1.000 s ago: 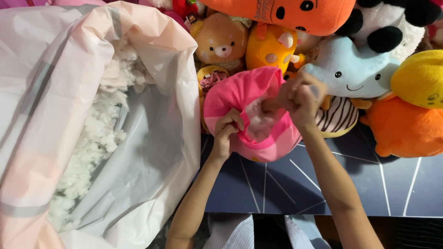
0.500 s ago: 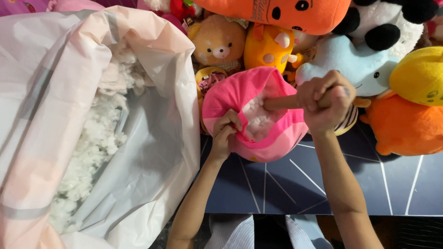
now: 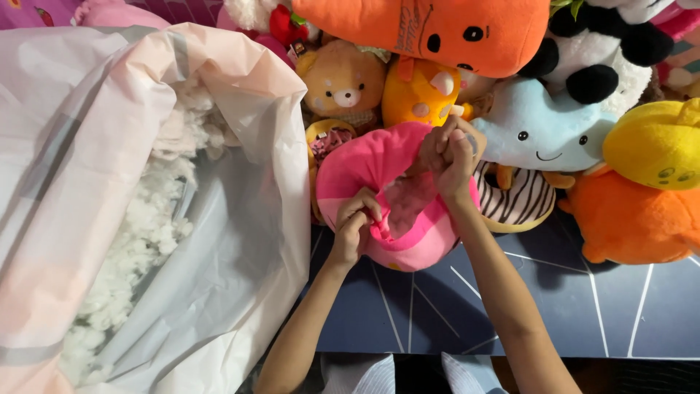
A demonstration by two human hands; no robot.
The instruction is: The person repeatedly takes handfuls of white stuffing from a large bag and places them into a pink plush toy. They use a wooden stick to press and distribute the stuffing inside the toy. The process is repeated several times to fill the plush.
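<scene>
A pink plush toy shell (image 3: 364, 164) with a paler pink lower band lies on the dark blue surface (image 3: 569, 314), its opening turned up toward me. My left hand (image 3: 355, 226) pinches the near left edge of that opening. My right hand (image 3: 450, 157) is a closed fist at the far right edge, gripping the fabric there. Inside the opening I see pinkish lining; whether white stuffing lies in it I cannot tell.
A large pale plastic bag (image 3: 95, 146) of white fibre stuffing (image 3: 138, 241) fills the left half. Behind the shell are piled soft toys: a tan bear (image 3: 343, 84), an orange plush (image 3: 437, 29), a light blue one (image 3: 547, 135), a striped ring (image 3: 514, 204), yellow (image 3: 652, 142) and orange (image 3: 634, 219) ones at right.
My right hand has shifted left and up along the opening's far edge, still clenched. White stuffing seen in the opening earlier no longer shows. My left hand has kept its hold.
</scene>
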